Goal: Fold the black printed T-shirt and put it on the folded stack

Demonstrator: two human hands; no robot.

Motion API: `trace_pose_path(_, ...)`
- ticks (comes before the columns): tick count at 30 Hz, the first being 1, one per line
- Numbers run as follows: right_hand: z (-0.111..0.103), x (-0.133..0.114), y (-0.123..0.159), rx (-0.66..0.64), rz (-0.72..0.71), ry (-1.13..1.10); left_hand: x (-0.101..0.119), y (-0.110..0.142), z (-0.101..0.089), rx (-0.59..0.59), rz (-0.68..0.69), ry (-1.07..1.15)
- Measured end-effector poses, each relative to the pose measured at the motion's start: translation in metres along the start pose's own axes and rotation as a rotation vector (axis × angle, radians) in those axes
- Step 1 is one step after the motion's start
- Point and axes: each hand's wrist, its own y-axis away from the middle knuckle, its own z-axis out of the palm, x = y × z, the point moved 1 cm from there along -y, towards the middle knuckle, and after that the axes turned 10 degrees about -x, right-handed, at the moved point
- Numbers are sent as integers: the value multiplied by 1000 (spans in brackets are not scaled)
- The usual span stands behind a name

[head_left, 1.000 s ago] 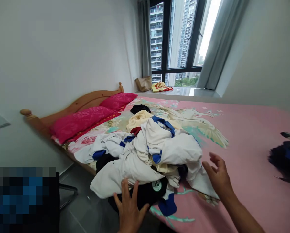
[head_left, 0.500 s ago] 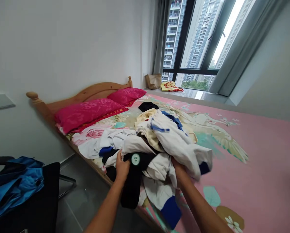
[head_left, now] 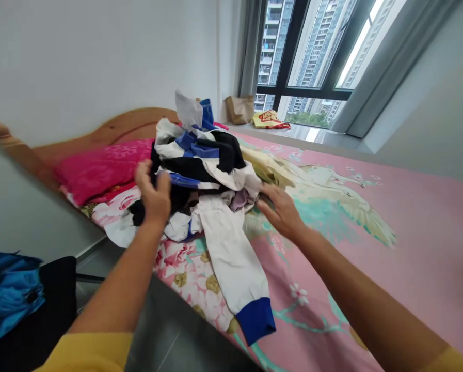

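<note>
A heap of white, black and blue clothes (head_left: pixel 211 155) is bunched up on the bed, its top part in mid-air or loosely piled; which, I cannot tell. From it a white sleeve with a blue cuff (head_left: pixel 235 253) hangs toward the bed's front edge. At the heap's left side, my left hand (head_left: pixel 153 192) has its fingers spread and grips nothing. My right hand (head_left: pixel 281 209) is open by the right side of the heap, fingertips close to white cloth. Cream-coloured cloth (head_left: pixel 270 165) shows behind the heap.
The bed has a pink flowered sheet (head_left: pixel 370 217), a wooden headboard (head_left: pixel 115 129) and a magenta pillow (head_left: pixel 103 168). A paper bag (head_left: pixel 239 109) and a yellow-red bag (head_left: pixel 270 120) rest on the windowsill. Blue clothing (head_left: pixel 10 294) lies on a black chair (head_left: pixel 57 289) at lower left.
Both hands have let go of the clothes and moved up and forward. The heap has shifted toward the pillows, covering the farther one, and a white sleeve now stretches toward me.
</note>
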Motion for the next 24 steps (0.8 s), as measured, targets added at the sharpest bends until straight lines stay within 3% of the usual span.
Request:
trace_pose_path(1, 18, 24, 41, -30, 146, 114, -1, 22, 13, -54, 2, -36)
trace_pose_path(3, 55, 60, 122, -143, 399, 274, -3, 76, 46, -310, -72, -161)
trace_pose_path(5, 82, 75, 184, -213, 443, 387, -2, 127, 76, -513, -173, -255)
trace_pose_path(7, 95, 73, 217, -209, 439, 466, 6, 160, 97, -619, -147, -281)
trace_pose_path(10, 96, 59, 226, -171, 395, 523, 31, 177, 110, -644, -70, -170)
trace_pose_path(15, 94, 53, 217, -81, 361, 526, 89, 198, 111, -773, 79, 104)
trace_pose_path(18, 97, 56, 221, -42, 337, 525, 124, 213, 118, -822, 85, 124)
trace_pose_path(21, 98, 59, 226, -20, 313, 523, 155, 223, 128, -894, 219, 84)
trace_pose_path(24, 97, 62, 228, 0, 276, 507, 165, 217, 127, -989, 325, 23)
